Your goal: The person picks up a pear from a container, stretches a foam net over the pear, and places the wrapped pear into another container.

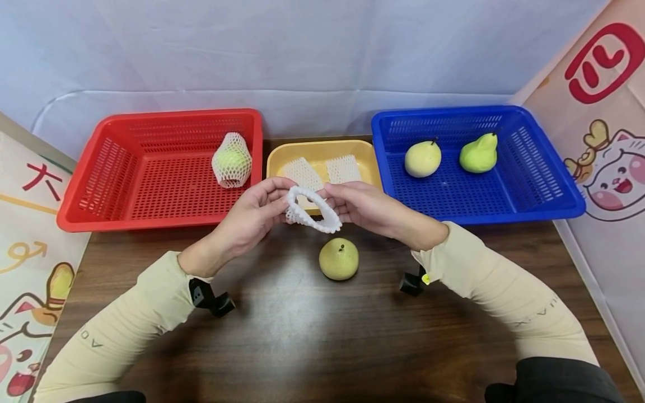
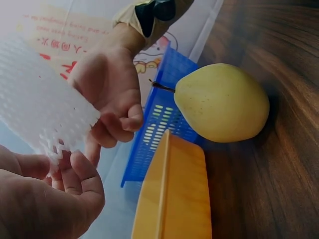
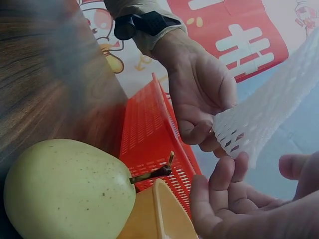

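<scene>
A white foam fruit net (image 1: 314, 211) is spread between both hands, its mouth stretched into a loop. My left hand (image 1: 254, 215) pinches one side of the net between thumb and fingertips, as the left wrist view shows closely. At the other side my right hand (image 1: 370, 206) has curled fingertips on the net's edge (image 3: 239, 144), with the thumb on the opposite side. Below the hands, a yellow-green pear (image 1: 339, 259) stands on the table with its stem up. In the left wrist view the same pear (image 2: 224, 102) is bare.
A yellow tray (image 1: 322, 146) behind the hands holds several flat foam nets (image 1: 344, 169). To the left stands a red basket (image 1: 166, 223) with a netted pear (image 1: 233, 159). A blue basket (image 1: 484, 212) at right holds two bare pears (image 1: 423, 159).
</scene>
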Demonstrator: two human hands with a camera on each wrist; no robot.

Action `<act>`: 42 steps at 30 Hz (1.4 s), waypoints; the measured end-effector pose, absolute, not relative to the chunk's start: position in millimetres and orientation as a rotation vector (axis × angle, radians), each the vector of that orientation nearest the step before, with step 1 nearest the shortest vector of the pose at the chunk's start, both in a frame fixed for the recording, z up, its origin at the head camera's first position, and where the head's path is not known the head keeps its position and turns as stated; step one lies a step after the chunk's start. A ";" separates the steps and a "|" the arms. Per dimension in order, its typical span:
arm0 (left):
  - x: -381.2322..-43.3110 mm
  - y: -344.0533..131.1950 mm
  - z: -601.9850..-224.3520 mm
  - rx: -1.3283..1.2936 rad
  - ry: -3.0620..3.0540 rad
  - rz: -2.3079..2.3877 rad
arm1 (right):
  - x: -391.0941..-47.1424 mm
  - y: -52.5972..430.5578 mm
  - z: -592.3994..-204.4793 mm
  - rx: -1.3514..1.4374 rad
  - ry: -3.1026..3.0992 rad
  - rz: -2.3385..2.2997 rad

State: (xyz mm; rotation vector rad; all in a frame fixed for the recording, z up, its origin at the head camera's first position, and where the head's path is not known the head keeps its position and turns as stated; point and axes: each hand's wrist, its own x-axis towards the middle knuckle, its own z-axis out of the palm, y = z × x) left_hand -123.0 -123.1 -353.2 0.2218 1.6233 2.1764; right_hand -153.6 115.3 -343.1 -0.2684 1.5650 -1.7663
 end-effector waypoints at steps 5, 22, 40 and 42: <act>-122.7 -122.3 -355.5 0.216 1.621 2.156 | -153.4 116.3 -346.2 -0.285 1.545 -1.787; -119.4 -123.1 -360.3 0.384 1.376 2.022 | -145.6 115.6 -341.7 -0.235 1.269 -2.156; -109.5 -110.8 -350.5 0.243 1.166 2.267 | -131.1 123.1 -351.3 -0.146 1.544 -1.986; -106.5 -108.4 -352.4 0.220 1.240 2.246 | -129.2 126.5 -353.0 -0.139 1.575 -1.988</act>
